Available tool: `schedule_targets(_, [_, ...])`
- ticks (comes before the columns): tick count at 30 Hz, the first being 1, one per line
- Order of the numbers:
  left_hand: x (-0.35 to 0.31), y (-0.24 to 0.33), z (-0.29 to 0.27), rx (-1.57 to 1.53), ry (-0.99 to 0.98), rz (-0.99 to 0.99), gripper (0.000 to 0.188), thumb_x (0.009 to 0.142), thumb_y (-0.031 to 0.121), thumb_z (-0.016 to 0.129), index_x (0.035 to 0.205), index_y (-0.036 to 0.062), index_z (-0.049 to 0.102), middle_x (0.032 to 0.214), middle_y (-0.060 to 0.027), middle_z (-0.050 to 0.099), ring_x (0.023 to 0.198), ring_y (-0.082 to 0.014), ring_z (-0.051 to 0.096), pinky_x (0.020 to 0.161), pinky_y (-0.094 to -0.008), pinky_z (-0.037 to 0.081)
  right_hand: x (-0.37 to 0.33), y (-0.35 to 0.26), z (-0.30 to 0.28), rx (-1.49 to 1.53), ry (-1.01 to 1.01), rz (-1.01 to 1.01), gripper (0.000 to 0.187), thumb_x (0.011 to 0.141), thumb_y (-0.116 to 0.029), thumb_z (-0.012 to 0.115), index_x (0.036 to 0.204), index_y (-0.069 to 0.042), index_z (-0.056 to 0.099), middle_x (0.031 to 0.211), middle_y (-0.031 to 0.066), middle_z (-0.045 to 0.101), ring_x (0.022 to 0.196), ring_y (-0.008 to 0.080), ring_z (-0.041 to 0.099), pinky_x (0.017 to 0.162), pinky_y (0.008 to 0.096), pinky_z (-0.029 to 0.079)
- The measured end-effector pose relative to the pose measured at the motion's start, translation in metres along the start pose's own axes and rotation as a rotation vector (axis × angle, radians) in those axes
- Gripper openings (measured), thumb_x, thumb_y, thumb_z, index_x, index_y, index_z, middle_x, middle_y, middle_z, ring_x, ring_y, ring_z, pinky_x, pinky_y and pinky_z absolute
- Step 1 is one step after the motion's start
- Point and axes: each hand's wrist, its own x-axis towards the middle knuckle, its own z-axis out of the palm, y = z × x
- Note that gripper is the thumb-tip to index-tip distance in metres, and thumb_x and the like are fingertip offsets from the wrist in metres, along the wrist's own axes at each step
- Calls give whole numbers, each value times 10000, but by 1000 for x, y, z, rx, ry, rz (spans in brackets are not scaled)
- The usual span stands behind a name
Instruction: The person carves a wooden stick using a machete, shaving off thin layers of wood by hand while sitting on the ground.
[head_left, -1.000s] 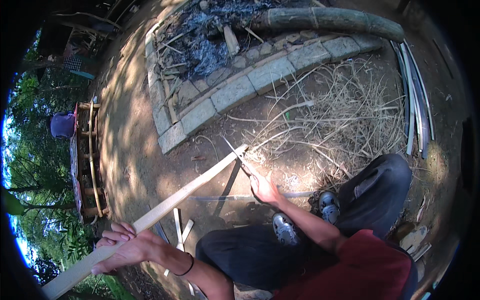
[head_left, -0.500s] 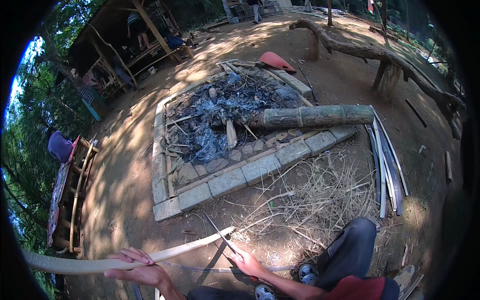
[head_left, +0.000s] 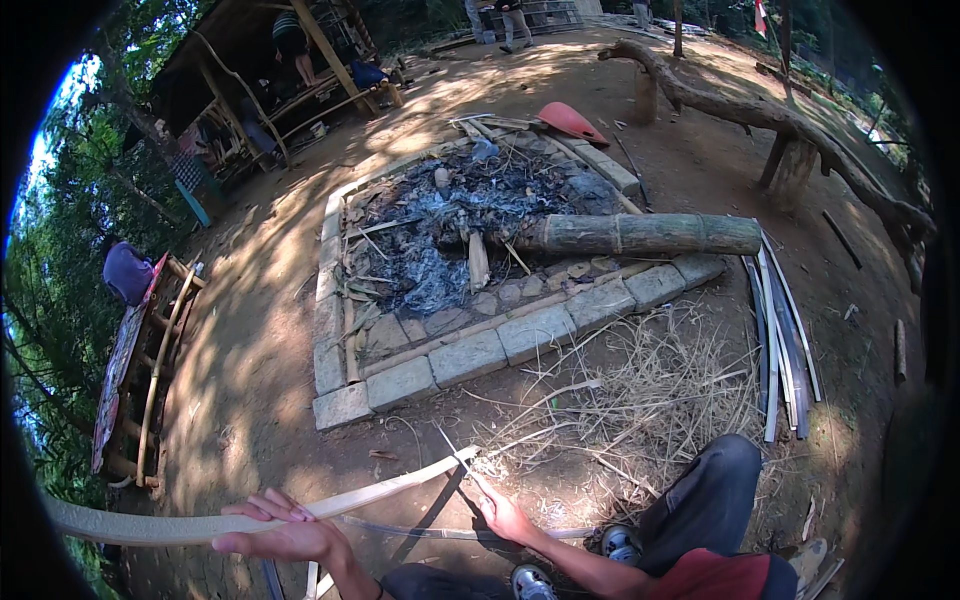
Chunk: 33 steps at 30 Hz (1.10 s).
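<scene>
A long pale bamboo strip runs from the left rim toward the middle, its far end lying above the ground. My left hand grips it, with the fingers over the top and the thumb underneath. In my right hand is a knife, its thin blade pointing up and away to the left. The blade crosses the strip close to its far end; contact seems likely, but the exact edge is too small to tell. The handle is mostly hidden by my fingers.
Pale shavings litter the ground by my bent knee. Ahead, stone blocks border an ashy fire pit holding a thick bamboo log. Long strips lie at right. A bamboo bench stands left; people are far back.
The knife and my right hand have moved right and slightly away, bringing the blade nearer the strip's far end. My left hand keeps its grip. The whole view has shifted slightly.
</scene>
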Motion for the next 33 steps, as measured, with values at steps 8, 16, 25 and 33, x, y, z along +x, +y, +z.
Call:
schedule_targets(8, [2, 3, 2, 12, 42, -11, 594, 952, 689, 216, 714, 145, 228, 523, 41, 185, 377, -63, 158, 329, -172, 157, 12, 19, 5, 49, 20, -95, 535, 945, -203, 481, 1463, -162, 354, 649, 217, 537, 508, 310, 520, 509, 422, 417])
schedule_targets(16, [-3, 11, 6, -21, 23, 10, 602, 954, 686, 203, 710, 138, 256, 510, 40, 189, 376, -67, 135, 337, -180, 147, 15, 15, -12, -80, -95, 39, 506, 938, -154, 454, 1440, -150, 396, 652, 179, 512, 524, 246, 480, 524, 387, 418])
schedule_targets(25, [-3, 10, 3, -20, 31, -27, 596, 962, 672, 177, 704, 140, 258, 525, 44, 186, 387, -65, 146, 344, -180, 141, 11, 42, 6, 20, 23, -39, 527, 921, -183, 492, 1439, -147, 398, 632, 150, 511, 532, 215, 479, 537, 375, 428])
schedule_targets(33, [0, 6, -2, -22, 0, 34, 591, 969, 658, 169, 707, 137, 262, 522, 38, 193, 372, -67, 155, 329, -178, 146, 1, 13, 9, 151, 6, -57, 542, 932, -180, 509, 1454, -131, 375, 614, 72, 461, 540, 151, 414, 514, 332, 394])
